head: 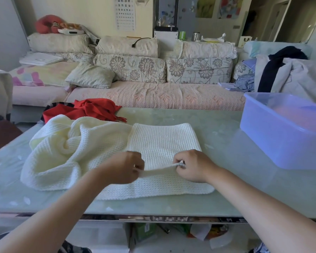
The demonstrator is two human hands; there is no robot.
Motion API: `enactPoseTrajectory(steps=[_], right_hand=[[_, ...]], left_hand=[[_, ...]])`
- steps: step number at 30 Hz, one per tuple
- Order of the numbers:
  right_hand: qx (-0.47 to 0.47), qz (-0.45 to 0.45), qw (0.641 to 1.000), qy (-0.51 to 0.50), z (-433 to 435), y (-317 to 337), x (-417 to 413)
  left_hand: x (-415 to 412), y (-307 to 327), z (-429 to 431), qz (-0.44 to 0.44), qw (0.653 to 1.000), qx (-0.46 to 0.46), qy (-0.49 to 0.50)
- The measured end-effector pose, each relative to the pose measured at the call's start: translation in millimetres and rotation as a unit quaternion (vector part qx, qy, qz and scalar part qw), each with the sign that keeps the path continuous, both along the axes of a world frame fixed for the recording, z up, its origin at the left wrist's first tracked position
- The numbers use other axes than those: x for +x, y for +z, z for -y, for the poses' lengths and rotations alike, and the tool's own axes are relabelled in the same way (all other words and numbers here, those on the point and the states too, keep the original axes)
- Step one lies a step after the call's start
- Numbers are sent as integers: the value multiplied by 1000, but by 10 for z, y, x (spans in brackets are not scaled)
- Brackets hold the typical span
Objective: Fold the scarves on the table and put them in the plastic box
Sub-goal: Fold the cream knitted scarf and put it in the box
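Cream waffle-knit scarf (159, 141): lies on the pale green glass-topped table (226, 194), right portion flat and doubled, left portion bunched in loose folds.

Left hand (123, 168): fingers curled, pinching a raised fold of the cream scarf near its front edge.

Right hand (192, 166): fingers curled, pinching the same raised fold, a short stretch of cloth taut between the two hands.

Red fringed scarf (91, 109): heaped at the table's far left edge, behind the cream one.

Translucent blue plastic box (281, 141): open-topped, on the table's right side, well apart from both scarves.

Floral-cushioned sofa (153, 84): behind the table.
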State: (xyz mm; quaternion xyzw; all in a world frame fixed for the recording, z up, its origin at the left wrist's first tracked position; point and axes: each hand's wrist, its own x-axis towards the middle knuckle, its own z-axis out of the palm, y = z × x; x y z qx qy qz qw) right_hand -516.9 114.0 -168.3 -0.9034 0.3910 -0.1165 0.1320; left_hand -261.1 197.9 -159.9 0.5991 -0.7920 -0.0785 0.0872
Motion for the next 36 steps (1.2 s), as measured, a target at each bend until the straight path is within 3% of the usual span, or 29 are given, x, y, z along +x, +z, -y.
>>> enactPoseTrajectory(steps=[2, 4, 6, 8, 10, 12, 15, 17, 22, 28, 36], right_hand=[[116, -27, 993, 22, -27, 28, 8], [232, -44, 971, 39, -40, -4, 21], [233, 18, 972, -3, 22, -20, 25], [129, 61, 987, -67, 140, -35, 3], [35, 54, 993, -96, 272, -100, -33], [15, -39, 994, -98, 377, -256, -63], [40, -167, 980, -103, 406, -518, -52], [50, -166, 980, -101, 439, -621, -73], [71, -170, 976, -115, 668, -714, -345], [84, -153, 972, -160, 909, -683, -936], [60, -115, 966, -224, 1073, -557, -1728]], left_hand=[[97, 136, -46, 48, 996, 72, 27], [166, 151, -102, 67, 966, 244, 57], [168, 103, -102, 30, 944, 317, 86], [135, 47, -21, 20, 966, 233, 111], [69, -73, 103, 20, 991, 73, 114], [-34, -250, 189, -23, 997, -3, 77], [-139, -527, 323, 64, 996, 43, 54], [-137, -618, 445, 105, 989, 83, 70], [-208, -713, 725, 101, 983, 132, 73], [-590, -722, 1111, 69, 992, 73, 78], [-1357, -871, 1627, 60, 995, 73, 37]])
